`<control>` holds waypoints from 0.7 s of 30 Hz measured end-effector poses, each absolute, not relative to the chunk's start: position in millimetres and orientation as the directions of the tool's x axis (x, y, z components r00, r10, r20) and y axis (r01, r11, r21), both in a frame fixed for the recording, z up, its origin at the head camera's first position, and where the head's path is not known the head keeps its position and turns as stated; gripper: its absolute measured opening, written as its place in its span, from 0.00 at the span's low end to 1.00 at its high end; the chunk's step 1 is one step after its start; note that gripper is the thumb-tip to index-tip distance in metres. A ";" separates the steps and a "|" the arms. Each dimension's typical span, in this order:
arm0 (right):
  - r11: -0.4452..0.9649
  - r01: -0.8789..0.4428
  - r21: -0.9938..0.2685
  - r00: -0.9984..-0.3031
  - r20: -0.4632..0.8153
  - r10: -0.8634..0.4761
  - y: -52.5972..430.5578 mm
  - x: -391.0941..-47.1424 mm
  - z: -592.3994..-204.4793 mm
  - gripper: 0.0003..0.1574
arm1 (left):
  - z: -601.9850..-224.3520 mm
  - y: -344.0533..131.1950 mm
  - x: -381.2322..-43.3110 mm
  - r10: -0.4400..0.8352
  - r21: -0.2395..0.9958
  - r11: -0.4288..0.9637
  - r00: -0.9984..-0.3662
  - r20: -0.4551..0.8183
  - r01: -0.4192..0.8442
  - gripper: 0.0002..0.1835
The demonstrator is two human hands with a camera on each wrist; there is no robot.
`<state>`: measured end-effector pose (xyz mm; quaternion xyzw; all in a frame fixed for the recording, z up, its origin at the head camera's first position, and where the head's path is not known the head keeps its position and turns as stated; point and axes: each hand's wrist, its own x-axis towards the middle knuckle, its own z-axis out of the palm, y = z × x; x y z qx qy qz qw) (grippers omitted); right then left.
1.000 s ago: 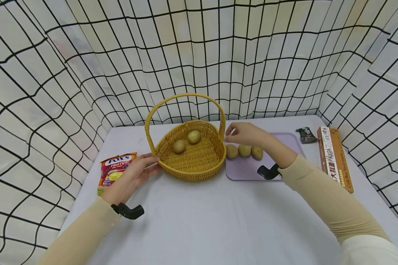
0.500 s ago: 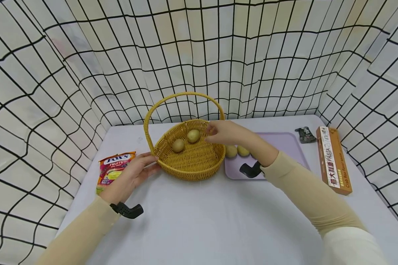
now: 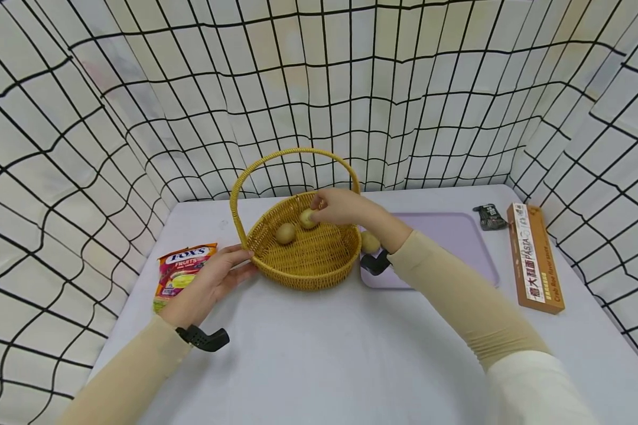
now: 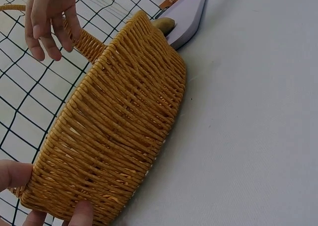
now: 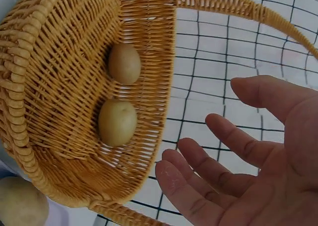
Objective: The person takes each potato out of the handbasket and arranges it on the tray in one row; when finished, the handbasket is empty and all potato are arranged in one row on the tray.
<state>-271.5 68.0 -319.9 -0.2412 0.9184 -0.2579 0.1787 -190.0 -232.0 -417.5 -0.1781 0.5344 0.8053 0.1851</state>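
A yellow wicker basket (image 3: 308, 280) with a tall hoop handle stands in the middle of the table, seen from outside in the left wrist view. Two potatoes lie in it: a brownish one (image 5: 124, 63) and a yellower one (image 5: 117, 122). My left hand (image 3: 220, 274) holds the basket's left end between thumb and fingers. Above the basket's inside hangs my right hand (image 3: 342, 208), fingers loosely bent and holding nothing, partly covering the yellower potato in the head view. Another potato (image 3: 370, 242) sits on the lilac tray (image 3: 452, 242); my right forearm hides part of that tray.
A red candy bag (image 3: 183, 268) lies left of the basket, beside my left forearm. Right of the tray are a small black packet (image 3: 490, 217) and a long pasta box (image 3: 536, 257). Black netting (image 3: 319, 106) rises behind the table and along both sides.
My right hand has moved left, from beside the basket's right handle base over the tray's edge to above the potatoes in the basket. My left hand has stayed at the basket's left end.
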 end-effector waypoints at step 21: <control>0.755 -0.297 -0.585 -0.844 -0.209 -0.494 48.1 -306.4 -356.9 0.24 | -417.8 -230.3 -194.4 0.076 0.798 -0.310 -0.851 -0.520 -0.516 0.38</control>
